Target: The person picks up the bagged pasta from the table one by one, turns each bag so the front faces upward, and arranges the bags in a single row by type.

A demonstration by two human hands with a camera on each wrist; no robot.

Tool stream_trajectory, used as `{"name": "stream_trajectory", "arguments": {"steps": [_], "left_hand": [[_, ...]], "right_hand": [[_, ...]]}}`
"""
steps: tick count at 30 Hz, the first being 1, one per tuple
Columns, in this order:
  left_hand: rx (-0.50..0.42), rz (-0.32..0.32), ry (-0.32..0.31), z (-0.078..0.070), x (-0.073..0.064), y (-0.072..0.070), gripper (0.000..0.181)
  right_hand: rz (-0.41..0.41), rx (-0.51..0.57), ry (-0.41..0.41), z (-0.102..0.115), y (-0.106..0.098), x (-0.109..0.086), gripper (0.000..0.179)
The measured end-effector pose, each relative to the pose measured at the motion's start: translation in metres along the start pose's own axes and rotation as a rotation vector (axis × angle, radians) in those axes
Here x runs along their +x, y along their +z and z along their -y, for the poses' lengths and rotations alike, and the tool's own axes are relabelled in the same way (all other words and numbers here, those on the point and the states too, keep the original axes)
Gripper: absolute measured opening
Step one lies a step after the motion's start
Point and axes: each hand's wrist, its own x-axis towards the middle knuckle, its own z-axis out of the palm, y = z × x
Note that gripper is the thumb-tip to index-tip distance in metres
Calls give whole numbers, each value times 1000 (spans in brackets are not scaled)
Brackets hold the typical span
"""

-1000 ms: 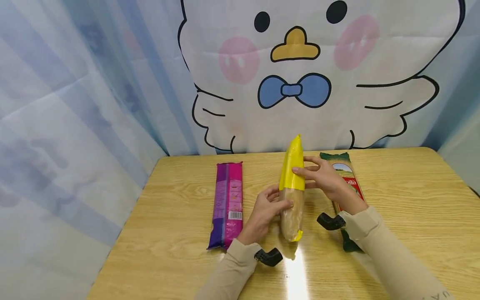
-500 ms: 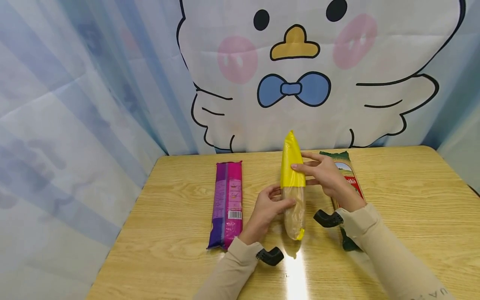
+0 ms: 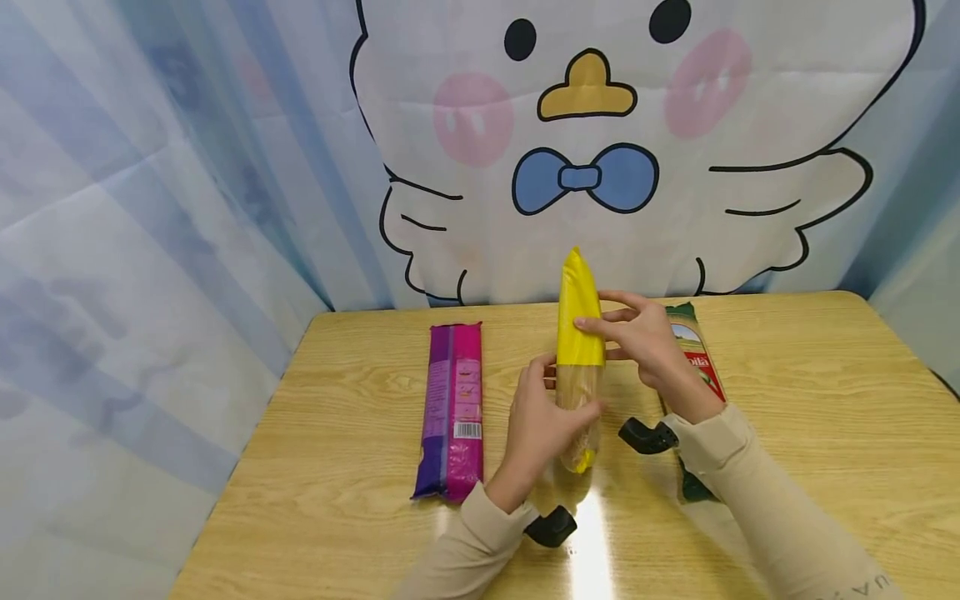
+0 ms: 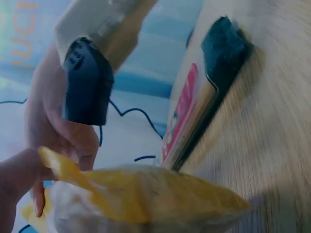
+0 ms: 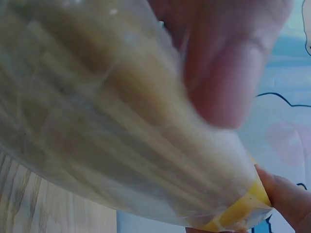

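Note:
A packet of what look like dried noodles (image 3: 581, 333), yellow above and see-through below, stands nearly upright between both hands over the table's middle. My left hand (image 3: 538, 421) holds its lower half, thumb across the front and fingers behind the left edge. Higher up, my right hand (image 3: 641, 337) grips the yellow part from the right, its thumb on the front. Pale long strips show through the clear film (image 5: 136, 131) in the right wrist view, near a blurred thumb (image 5: 223, 87). The left wrist view has the packet's yellow end (image 4: 184, 194) close to the wood.
A purple and pink packet (image 3: 452, 412) lies on the wooden table (image 3: 337, 500) to the left. On the right, partly under my right forearm, is a green and red packet (image 3: 697, 354). A curtain with a cartoon bird (image 3: 585, 242) hangs behind the table.
The noodle packet has risen slightly and straightened, with both hands moving along with it. My left hand has shifted, its thumb reaching farther across the packet. The other packets stay put.

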Motion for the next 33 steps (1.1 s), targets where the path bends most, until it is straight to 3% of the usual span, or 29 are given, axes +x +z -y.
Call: {"name": "stream_trajectory", "arguments": {"steps": [3, 6, 16, 23, 33], "left_hand": [[70, 7, 18, -1, -1, 2, 80], [76, -2, 36, 0, 1, 3, 75], [-107, -31, 79, 6, 11, 0, 66], [-332, 34, -10, 8, 15, -12, 58], [-551, 174, -129, 13, 20, -26, 58]], "right_hand": [[-7, -2, 3, 0, 0, 0, 77], [-11, -16, 8, -1, 0, 0, 77], [1, -75, -38, 7, 1, -4, 80], [126, -149, -87, 17, -1, -10, 77], [343, -3, 7, 4, -18, -3, 81]]}}
